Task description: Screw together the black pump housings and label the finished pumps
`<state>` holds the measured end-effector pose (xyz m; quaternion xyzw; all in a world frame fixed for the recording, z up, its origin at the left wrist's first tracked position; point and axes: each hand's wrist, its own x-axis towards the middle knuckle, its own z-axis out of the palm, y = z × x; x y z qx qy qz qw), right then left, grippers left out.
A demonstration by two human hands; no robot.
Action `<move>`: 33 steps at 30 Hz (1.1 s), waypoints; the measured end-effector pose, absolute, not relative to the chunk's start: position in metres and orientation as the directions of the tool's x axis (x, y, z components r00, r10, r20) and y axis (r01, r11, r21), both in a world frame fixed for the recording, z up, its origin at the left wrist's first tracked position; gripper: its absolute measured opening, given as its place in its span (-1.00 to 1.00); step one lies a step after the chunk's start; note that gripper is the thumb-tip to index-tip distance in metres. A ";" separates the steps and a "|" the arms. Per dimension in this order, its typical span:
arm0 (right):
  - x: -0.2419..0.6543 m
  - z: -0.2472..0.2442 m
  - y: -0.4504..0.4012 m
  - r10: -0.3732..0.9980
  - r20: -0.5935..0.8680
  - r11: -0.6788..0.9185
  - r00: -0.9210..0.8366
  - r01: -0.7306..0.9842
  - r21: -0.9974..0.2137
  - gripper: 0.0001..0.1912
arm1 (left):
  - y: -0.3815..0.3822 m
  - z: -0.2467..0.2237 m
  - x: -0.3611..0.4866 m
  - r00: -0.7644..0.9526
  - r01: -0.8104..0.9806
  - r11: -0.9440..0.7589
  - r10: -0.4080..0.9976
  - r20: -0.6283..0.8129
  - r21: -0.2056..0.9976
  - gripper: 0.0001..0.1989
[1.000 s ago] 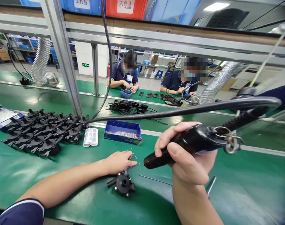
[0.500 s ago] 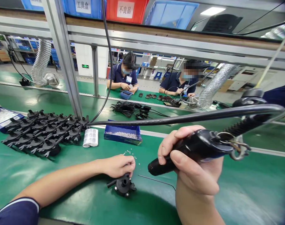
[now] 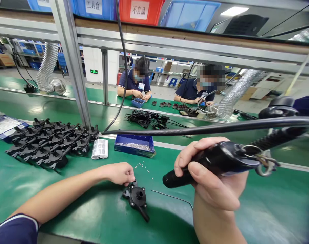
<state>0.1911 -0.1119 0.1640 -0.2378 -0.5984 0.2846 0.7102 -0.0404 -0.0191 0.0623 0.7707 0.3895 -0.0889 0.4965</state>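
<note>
My right hand (image 3: 218, 191) is wrapped round a black electric screwdriver (image 3: 228, 157) hanging from a cable, its nose pointing left above the bench. My left hand (image 3: 122, 173) is closed at the upper edge of a black pump housing (image 3: 138, 194), pinching a bracket there. The housing lies on the green mat, round port facing up, with its long spout toward the lower right. Small silvery screws show around its rim. Between the two hands, a thin bent metal rod (image 3: 169, 195) rests on the mat. Several tiny nuts or washers (image 3: 141, 165) are scattered beyond my left hand.
Rows of similar black housings (image 3: 53, 139) fill the left. Beside them are a label roll (image 3: 100, 149) and a blue bin (image 3: 149, 150) of small metal parts. A metal post (image 3: 73, 64) and black cable (image 3: 169, 130) cross the space. Two people work opposite.
The pump housing has turned on the mat: its spout has swung from the left to the lower right. My left hand has shifted left with it. My right hand still holds the screwdriver.
</note>
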 end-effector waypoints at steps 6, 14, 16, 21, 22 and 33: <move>0.186 0.159 -0.120 0.709 0.698 0.705 0.099 -0.134 -0.697 -0.71 | 0.004 0.043 -0.043 0.599 0.760 0.044 0.340 -0.726 0.648 -0.65; 0.186 0.159 -0.126 0.689 0.722 0.724 0.053 -0.073 -0.686 -0.79 | -0.010 0.035 -0.033 0.576 0.749 0.160 0.322 -0.751 0.643 -0.65; 0.185 0.159 -0.126 0.688 0.725 0.725 0.032 -0.078 -0.685 -0.79 | -0.011 0.033 -0.032 0.582 0.739 0.182 0.314 -0.751 0.649 -0.65; 0.182 0.159 -0.128 0.714 0.700 0.697 0.032 -0.125 -0.706 -0.77 | -0.002 0.038 -0.037 0.623 0.714 0.219 0.236 -0.746 0.665 -0.56; 0.180 0.160 -0.128 0.717 0.697 0.694 0.036 -0.142 -0.706 -0.76 | 0.000 0.040 -0.039 0.633 0.709 0.219 0.220 -0.742 0.670 -0.52; 0.153 0.141 -0.107 0.713 0.698 0.656 -0.066 -0.290 -0.697 -0.74 | -0.030 0.049 -0.027 0.657 0.674 0.176 0.301 -0.691 0.717 -0.37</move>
